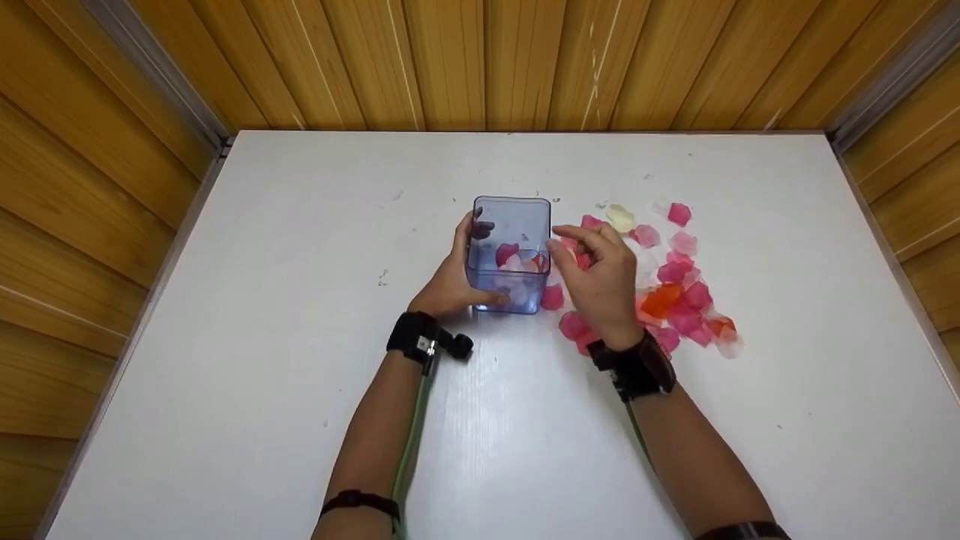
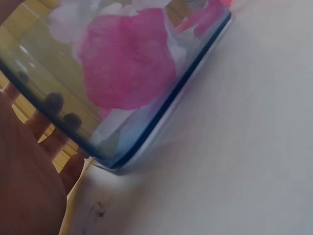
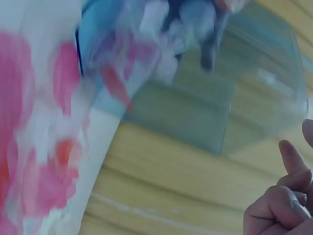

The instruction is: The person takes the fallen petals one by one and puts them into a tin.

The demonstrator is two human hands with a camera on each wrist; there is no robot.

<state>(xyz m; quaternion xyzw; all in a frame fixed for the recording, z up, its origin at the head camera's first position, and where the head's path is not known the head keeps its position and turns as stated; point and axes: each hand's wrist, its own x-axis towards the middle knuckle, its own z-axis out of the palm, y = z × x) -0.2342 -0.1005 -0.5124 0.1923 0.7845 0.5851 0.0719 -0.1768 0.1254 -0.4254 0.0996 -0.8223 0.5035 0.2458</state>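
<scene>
A clear blue plastic box [image 1: 514,214] stands on the table in the head view, with pink, white and orange petals [image 1: 508,254] in its lower part. My left hand [image 1: 448,289] grips its left side, thumb across the front and fingers behind the wall. Through that wall, the left wrist view shows a large pink petal [image 2: 127,63] close up. Beside the box's right rim is my right hand [image 1: 604,277], thumb and index finger apart and the other fingers bent. Nothing shows between the fingertips in the right wrist view, where the box [image 3: 176,117] is blurred.
Loose petals [image 1: 686,319] in pink, orange and white lie scattered to the right of the box, partly under the right hand. A pale yellow petal [image 1: 620,218] lies farther back. Wooden panel walls [image 1: 517,67] border the white table [image 1: 300,225].
</scene>
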